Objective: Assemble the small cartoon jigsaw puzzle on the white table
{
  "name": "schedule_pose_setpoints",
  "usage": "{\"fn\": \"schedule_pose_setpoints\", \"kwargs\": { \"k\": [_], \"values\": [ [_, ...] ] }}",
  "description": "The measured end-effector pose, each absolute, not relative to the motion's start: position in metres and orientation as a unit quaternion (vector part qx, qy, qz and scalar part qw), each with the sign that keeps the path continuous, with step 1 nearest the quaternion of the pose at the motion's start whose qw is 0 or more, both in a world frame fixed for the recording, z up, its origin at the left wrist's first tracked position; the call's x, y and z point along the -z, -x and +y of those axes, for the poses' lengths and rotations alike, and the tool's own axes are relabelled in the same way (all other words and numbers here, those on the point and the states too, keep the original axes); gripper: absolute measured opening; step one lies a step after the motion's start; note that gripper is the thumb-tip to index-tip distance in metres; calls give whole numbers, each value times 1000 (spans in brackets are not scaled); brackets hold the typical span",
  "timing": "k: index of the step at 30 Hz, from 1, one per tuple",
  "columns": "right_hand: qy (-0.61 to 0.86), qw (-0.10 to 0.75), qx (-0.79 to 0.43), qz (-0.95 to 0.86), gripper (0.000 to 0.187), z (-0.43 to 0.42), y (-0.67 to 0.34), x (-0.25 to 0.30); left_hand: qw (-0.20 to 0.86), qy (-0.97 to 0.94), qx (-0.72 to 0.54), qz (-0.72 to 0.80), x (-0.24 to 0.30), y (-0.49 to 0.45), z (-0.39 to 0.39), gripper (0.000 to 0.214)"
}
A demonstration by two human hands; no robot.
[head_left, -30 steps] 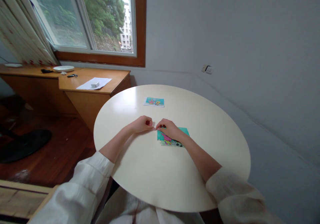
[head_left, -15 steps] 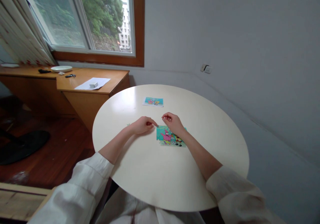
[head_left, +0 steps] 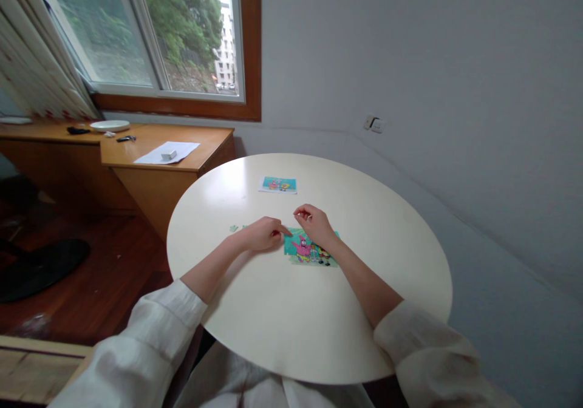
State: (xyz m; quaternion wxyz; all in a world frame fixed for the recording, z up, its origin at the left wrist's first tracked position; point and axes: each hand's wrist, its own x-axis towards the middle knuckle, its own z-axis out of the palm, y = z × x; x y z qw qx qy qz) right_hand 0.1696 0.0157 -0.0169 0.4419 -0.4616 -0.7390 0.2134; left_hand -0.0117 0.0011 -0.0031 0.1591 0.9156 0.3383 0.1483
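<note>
On the round table lies a jigsaw puzzle (head_left: 301, 251) with a teal cartoon picture of a pink starfish and other figures; its lower left edge is uneven. My left hand (head_left: 268, 234) has its index finger stretched out, the tip on the puzzle's upper left corner, the other fingers bent. My right hand (head_left: 314, 221) reaches across the puzzle's right part, covering some of it. Its thumb and fingers are pinched together just past the top edge; whatever they hold is too small to tell. Small green puzzle pieces (head_left: 234, 228) lie beyond my left wrist, partly hidden.
A picture card (head_left: 278, 184) with a similar cartoon lies farther back on the white round table (head_left: 364, 195). Behind at the left, a wooden desk (head_left: 214, 138) carries a paper sheet (head_left: 186, 149), a small white box (head_left: 169, 154) and a white plate (head_left: 110, 126).
My left hand has shifted slightly down and toward the puzzle, its fingertip now over the corner. More of the small green pieces show behind the wrist. My right hand has barely moved.
</note>
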Motion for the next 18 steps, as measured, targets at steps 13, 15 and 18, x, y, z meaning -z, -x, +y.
{"fn": "schedule_pose_setpoints", "kwargs": {
  "k": [13, 15, 18],
  "values": [
    [465, 430, -204, -746, 10, 13, -168, 15, 118, -930, -132, 322, 7, 11, 3, 43],
    [466, 426, -203, -748, 10, 13, -168, 15, 116, -931, -129, 320, 7, 11, 2, 44],
    [463, 423, -199, -753, 11, 14, -169, 17, 134, -923, -141, 332, 5, 12, 3, 45]
  ]
}}
